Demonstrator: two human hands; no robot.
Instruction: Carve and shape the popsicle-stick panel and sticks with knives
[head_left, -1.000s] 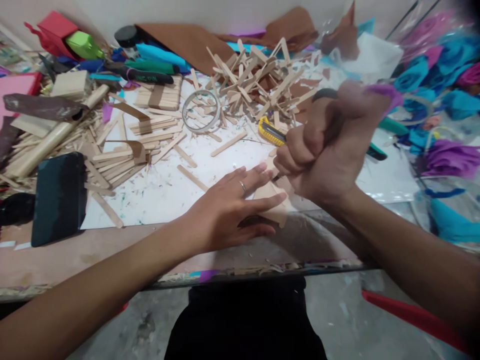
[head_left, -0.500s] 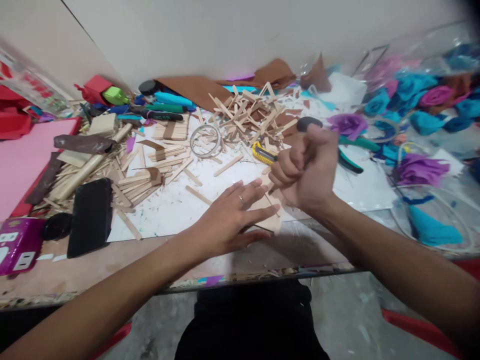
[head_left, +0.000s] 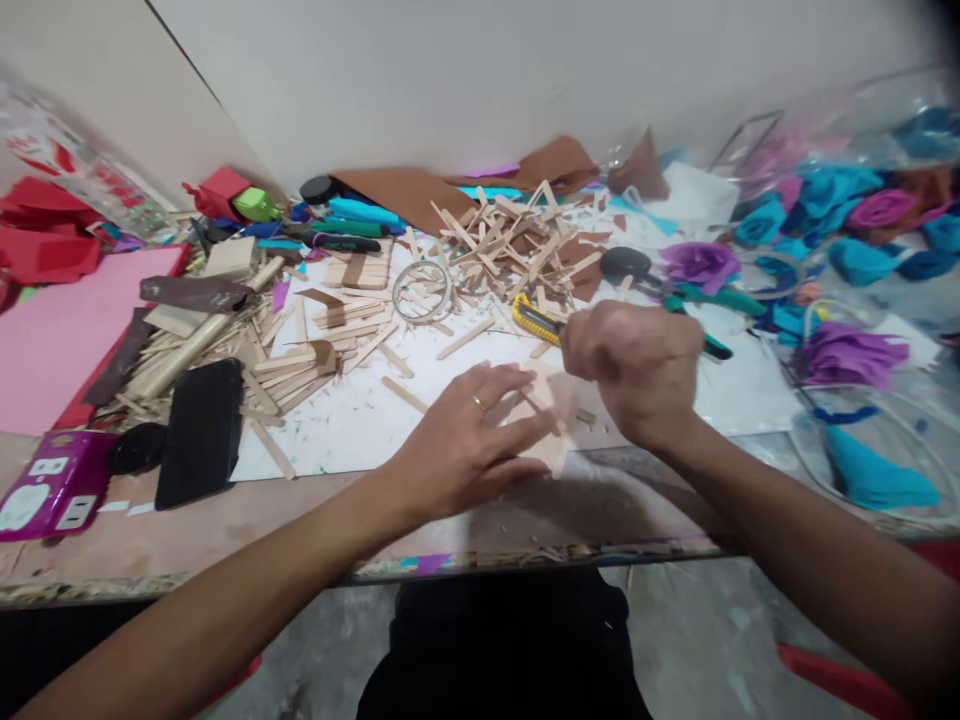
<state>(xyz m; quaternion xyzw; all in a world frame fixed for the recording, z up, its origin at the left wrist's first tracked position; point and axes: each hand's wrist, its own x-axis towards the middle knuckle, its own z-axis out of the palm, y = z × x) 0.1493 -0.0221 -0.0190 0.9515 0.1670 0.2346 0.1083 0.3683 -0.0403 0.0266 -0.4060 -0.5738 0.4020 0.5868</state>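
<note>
My left hand (head_left: 480, 435), with a ring on one finger, lies flat with its fingers spread on a pale wooden panel (head_left: 551, 455) at the table's front. The panel is partly hidden under the fingers. My right hand (head_left: 630, 365) is a closed fist raised just right of the panel. Whatever it holds, if anything, is hidden and blurred. A yellow box cutter (head_left: 531, 316) lies behind the fist, its far end hidden by it. A small wooden offcut (head_left: 586, 416) rests on the white paper (head_left: 360, 430) beside the panel.
A heap of craft sticks (head_left: 510, 240) and a tape roll (head_left: 421, 290) lie behind my hands. More sticks, a black phone (head_left: 199, 432) and a purple socket box (head_left: 56, 485) sit left. Green-handled pliers (head_left: 716, 300) and paper flowers (head_left: 855, 350) are at the right.
My right fist has turned over, knuckles now up, and moved slightly right and down, uncovering the small offcut. My left hand stays on the panel. The view has shifted slightly.
</note>
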